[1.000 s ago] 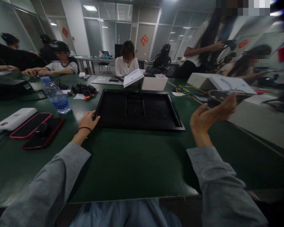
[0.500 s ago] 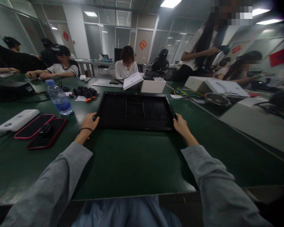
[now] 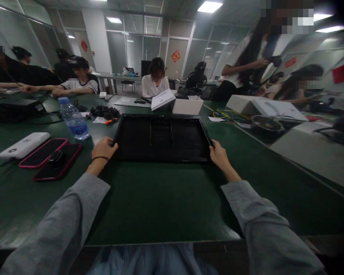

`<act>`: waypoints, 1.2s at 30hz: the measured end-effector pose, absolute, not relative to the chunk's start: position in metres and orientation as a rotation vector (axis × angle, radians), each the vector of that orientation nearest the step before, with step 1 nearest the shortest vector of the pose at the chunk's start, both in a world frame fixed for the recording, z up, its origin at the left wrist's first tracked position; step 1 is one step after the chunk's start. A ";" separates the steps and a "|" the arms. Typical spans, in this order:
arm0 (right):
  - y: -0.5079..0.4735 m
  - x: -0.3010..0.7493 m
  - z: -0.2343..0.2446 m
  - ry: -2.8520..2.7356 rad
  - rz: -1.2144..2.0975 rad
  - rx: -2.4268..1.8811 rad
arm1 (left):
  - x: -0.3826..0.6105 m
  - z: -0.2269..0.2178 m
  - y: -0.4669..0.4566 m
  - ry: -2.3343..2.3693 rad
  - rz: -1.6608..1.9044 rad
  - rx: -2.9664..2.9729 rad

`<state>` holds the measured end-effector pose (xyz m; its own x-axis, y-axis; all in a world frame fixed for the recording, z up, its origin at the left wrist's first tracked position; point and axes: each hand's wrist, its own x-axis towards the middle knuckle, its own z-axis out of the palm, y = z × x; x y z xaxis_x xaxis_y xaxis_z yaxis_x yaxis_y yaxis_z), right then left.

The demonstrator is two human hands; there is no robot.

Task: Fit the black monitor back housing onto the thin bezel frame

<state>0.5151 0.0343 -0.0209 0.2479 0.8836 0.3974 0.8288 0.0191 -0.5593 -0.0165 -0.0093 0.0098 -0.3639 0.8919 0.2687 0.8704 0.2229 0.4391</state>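
Both hands gripped a black tray (image 3: 163,135) by its near corners, the left hand (image 3: 103,149) on one side, the right hand (image 3: 218,154) on the other. It lay flat on the green table (image 3: 160,202), straight ahead. Shifting it would likely need an even pull from both sides. It looked wide, shallow and rigid, with a raised rim and ribbed centre.
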 end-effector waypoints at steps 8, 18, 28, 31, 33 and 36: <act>0.034 0.509 -0.019 -1.600 0.079 -1.790 | -0.004 0.023 -0.019 2.564 0.553 1.742; 0.024 0.502 -0.014 -1.539 0.079 -1.818 | -0.002 0.023 -0.018 2.517 0.715 1.752; 0.033 0.510 -0.019 -1.588 0.096 -1.816 | -0.010 0.009 -0.005 2.455 0.759 1.823; 0.037 0.516 -0.022 -1.622 0.081 -1.758 | -0.010 0.011 -0.007 2.463 0.722 1.824; 0.038 0.518 -0.023 -1.631 0.072 -1.740 | -0.010 0.012 -0.008 2.460 0.708 1.833; 0.037 0.517 -0.024 -1.621 0.067 -1.751 | -0.010 0.011 -0.008 2.462 0.695 1.841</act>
<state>0.5173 0.0375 -0.0237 0.2016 0.8802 0.4296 0.8418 0.0685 -0.5354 -0.0105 -0.0083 0.0112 -0.3178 0.9102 0.2655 0.9148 0.2207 0.3384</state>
